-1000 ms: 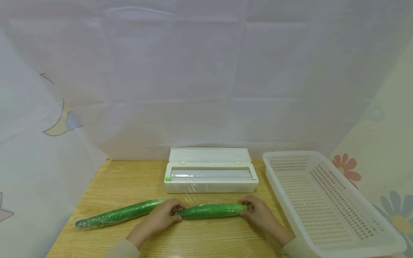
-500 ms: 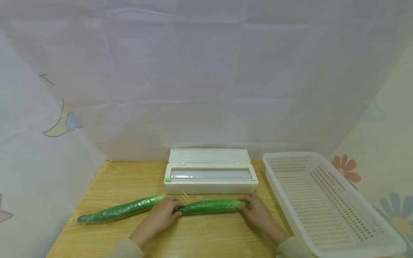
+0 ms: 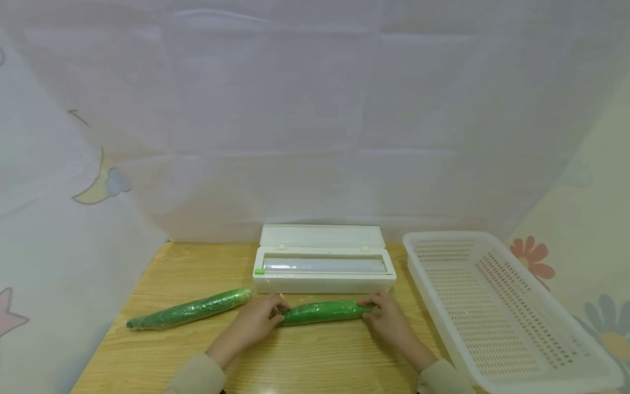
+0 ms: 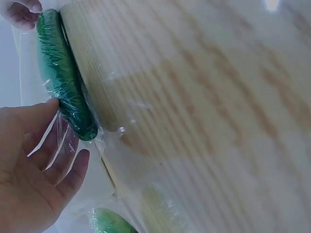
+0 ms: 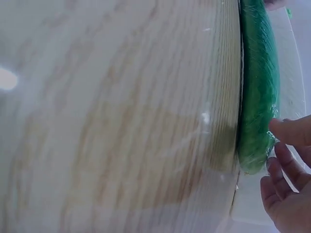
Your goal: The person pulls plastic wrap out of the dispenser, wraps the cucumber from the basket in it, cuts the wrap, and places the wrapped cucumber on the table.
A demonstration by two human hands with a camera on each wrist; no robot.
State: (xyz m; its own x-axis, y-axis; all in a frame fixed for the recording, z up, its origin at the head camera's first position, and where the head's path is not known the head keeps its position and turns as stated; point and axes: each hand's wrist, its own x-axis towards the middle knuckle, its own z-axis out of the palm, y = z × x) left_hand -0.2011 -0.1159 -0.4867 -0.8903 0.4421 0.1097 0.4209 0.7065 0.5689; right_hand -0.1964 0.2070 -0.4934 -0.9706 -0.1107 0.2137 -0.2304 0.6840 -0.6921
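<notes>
A green cucumber point(image 3: 325, 312) in clear plastic wrap lies in front of the white wrap dispenser point(image 3: 325, 283), between my two hands. My left hand point(image 3: 256, 317) holds its darker left end; in the left wrist view the thumb point(image 4: 52, 106) touches the wrapped cucumber point(image 4: 60, 68), and clear film lies across the fingers. At the paler right end, my right hand point(image 3: 389, 322) pinches the wrapped tip, thumb and fingertips on it in the right wrist view. A second wrapped cucumber point(image 3: 192, 310) lies to the left, close to my left hand.
The dispenser's lid point(image 3: 322, 236) stands raised, with a roll of film point(image 3: 325, 265) inside and a green slider point(image 3: 260, 271) at its left. A white perforated plastic basket point(image 3: 418, 273) stands at the right on the wooden table point(image 3: 315, 361). A white sheet hangs behind.
Both hands have moved the middle cucumber a little away from me, toward the dispenser, and it seems to have rolled. Less film shows stretched between them. The left cucumber has shifted slightly.
</notes>
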